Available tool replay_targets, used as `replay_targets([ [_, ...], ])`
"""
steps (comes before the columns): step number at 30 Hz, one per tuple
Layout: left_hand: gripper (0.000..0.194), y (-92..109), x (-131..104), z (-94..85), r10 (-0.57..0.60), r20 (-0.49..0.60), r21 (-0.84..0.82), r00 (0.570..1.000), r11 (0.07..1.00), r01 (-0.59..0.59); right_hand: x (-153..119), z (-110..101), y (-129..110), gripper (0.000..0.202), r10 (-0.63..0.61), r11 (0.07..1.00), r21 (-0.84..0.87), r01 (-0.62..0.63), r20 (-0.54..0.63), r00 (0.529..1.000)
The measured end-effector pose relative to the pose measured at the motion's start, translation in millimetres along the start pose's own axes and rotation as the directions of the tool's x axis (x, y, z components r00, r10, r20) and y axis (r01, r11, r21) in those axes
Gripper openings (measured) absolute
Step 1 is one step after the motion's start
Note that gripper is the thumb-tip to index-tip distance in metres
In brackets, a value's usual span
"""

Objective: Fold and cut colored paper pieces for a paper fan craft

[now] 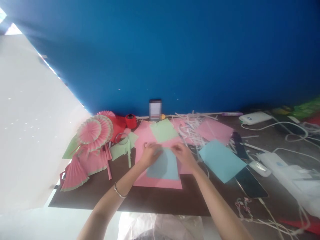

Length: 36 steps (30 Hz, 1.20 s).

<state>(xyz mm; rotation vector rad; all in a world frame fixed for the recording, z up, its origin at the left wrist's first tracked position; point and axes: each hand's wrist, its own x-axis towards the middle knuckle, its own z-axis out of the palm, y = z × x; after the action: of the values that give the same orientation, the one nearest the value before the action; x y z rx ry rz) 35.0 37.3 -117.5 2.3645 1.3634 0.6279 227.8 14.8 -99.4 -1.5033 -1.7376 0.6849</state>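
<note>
A sheet of light blue paper (167, 168) lies in front of me on top of a larger pink sheet (157, 184). At its upper left corner my left hand (151, 154) is closed, with the fingers curled over the paper's edge. My right hand (183, 154) pinches near the upper right corner of that same sheet. Both sets of fingertips are slightly blurred. Just beyond the hands is a light green square of paper (163, 130). Another light blue square (222, 161) rests to the right of my right hand.
Pleated pink paper fans (90, 131) are piled on the left, near a red tape roll (131, 121). White paper strips (191, 130) lie at the back. On the right are a dark phone (252, 183), a white power strip (280, 166) and cables. A blue wall stands behind.
</note>
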Motion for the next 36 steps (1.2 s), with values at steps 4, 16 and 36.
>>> replay_targets([
  [4,0.017,3,14,-24.5,0.186,-0.154,-0.053,0.97,0.979,-0.196,-4,-14,-20,0.014,-0.083,0.996,-0.026,0.081,-0.082,0.993],
  [16,0.026,25,-7,-66.8,0.661,-0.533,0.342,0.529,0.74,-0.579,-30,-34,-63,0.03,-0.772,0.627,-0.465,0.625,-0.265,0.578],
  [36,0.011,46,-20,-85.6,0.764,-0.381,0.438,0.52,0.645,-0.627,-46,-33,-86,0.022,-0.768,0.589,-0.504,0.632,-0.105,0.632],
])
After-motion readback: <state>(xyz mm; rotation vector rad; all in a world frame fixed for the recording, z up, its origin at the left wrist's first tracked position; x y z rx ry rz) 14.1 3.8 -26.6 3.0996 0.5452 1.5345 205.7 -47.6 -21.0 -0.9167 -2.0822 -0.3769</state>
